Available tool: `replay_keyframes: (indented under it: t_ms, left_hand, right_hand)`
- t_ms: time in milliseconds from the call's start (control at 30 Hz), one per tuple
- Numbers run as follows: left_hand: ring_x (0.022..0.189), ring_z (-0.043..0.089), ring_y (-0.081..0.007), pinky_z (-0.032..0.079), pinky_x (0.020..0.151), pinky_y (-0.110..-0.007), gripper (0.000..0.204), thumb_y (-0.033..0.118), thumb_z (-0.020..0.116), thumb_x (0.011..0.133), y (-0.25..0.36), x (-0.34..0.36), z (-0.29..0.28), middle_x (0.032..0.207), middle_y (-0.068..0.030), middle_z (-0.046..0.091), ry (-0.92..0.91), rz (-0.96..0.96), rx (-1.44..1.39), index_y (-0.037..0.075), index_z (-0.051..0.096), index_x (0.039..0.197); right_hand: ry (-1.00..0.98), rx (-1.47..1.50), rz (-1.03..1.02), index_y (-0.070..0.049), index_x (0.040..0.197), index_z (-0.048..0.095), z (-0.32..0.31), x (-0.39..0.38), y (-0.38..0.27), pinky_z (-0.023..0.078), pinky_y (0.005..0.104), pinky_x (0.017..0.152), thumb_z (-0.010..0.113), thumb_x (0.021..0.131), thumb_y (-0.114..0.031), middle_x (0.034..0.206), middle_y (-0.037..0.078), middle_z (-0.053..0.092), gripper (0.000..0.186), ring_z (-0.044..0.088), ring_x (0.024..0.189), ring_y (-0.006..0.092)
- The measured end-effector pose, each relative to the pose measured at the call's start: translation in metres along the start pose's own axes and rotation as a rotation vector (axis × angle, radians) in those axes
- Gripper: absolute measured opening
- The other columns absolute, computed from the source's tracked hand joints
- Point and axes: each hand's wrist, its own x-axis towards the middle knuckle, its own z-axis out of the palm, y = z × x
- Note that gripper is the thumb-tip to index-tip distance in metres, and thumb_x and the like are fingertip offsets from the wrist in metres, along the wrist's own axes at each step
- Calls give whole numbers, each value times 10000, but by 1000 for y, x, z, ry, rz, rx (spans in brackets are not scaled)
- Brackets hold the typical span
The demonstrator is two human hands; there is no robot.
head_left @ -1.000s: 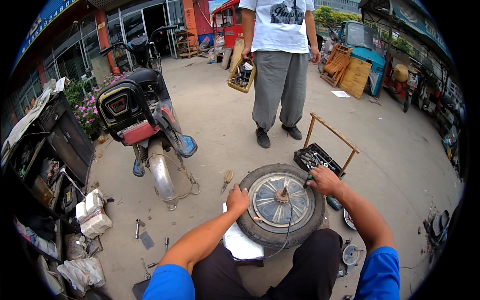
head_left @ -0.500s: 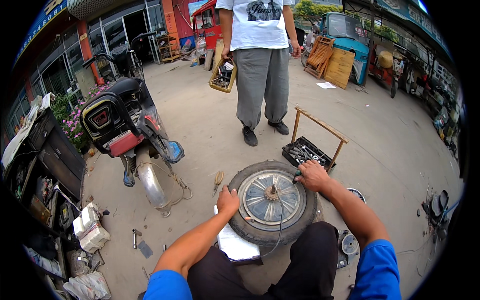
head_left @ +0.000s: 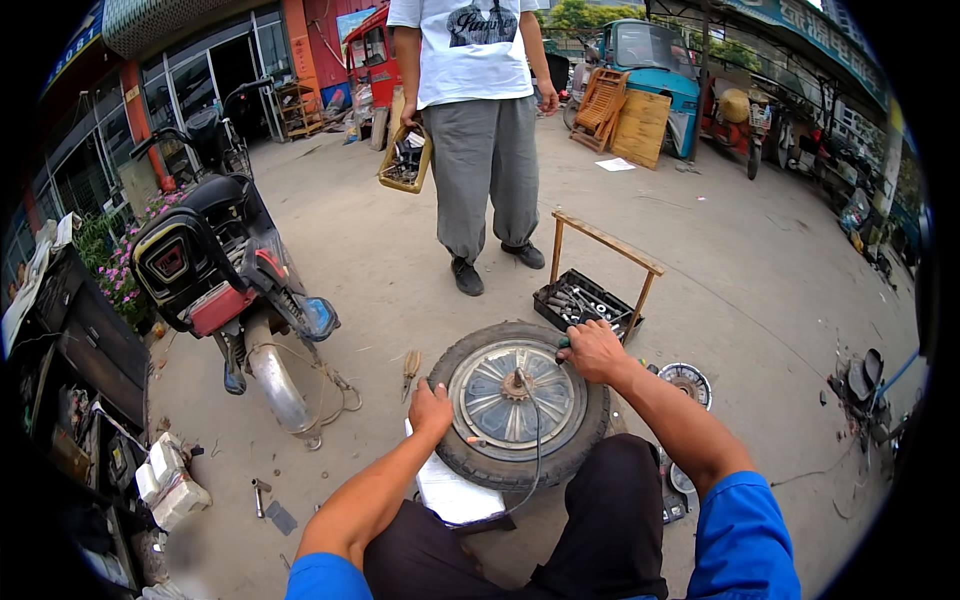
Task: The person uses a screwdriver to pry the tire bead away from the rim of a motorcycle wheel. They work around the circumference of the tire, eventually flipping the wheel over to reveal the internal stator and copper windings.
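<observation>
A wheel with a black tyre [head_left: 470, 450] and metal hub [head_left: 495, 410] lies flat before my knees, partly over a white slab [head_left: 450, 480]. A cable [head_left: 540, 445] runs from its centre axle. My left hand [head_left: 430, 408] grips the tyre's left edge, fingers curled over it. At the upper right rim, my right hand [head_left: 595, 355] is closed on a green-handled tool [head_left: 565, 347], its tip against the wheel edge. Pliers [head_left: 411, 368] lie left of the wheel.
A person [head_left: 480, 160] stands ahead holding a yellow basket [head_left: 405, 165]. A wooden-handled toolbox [head_left: 600, 230] sits beyond the wheel, a scooter [head_left: 230, 260] stands left, a cluttered cabinet [head_left: 85, 340] behind it. Metal parts [head_left: 685, 385] lie right. Vehicles [head_left: 650, 75] line the back.
The whole view has shifted leftward, showing more of the right side. Both my hands stay at the same places on the wheel, and the person keeps standing with the basket.
</observation>
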Motion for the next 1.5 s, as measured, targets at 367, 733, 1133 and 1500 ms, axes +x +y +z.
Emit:
replay_keyframes:
  t_ms: [367,733,1133,1500]
  left_hand:
    - [1174,581,-476,444,1012,-508,550,316,519,985,0,-1,-3,1262,-329,595,6,5,34,-47,470,1395]
    - [1197,578,-465,440,1032,-490,550,304,522,982,15,-5,-10,1276,-317,604,-5,-22,40,-60,478,1392]
    - [1233,561,-452,434,1047,-478,536,266,542,969,10,-4,-7,1320,-307,587,18,5,-6,-58,487,1392]
    - [1190,580,-459,450,1014,-488,528,265,535,974,11,-3,-8,1277,-325,598,9,27,16,-78,487,1372]
  right_hand:
    - [-22,10,-4,-14,985,599,2,5,-3,424,440,939,595,964,-437,1005,176,665,424,602,1027,338]
    - [-26,-3,21,-10,978,600,-2,3,-4,419,453,949,587,971,-422,1003,183,675,413,611,1040,341]
    - [8,-30,140,-12,940,618,-3,-1,-17,426,446,886,597,964,-408,967,172,687,397,616,994,336]
    - [-4,-20,77,8,1004,624,2,3,-9,427,451,934,598,961,-435,1007,194,676,446,606,1016,346]
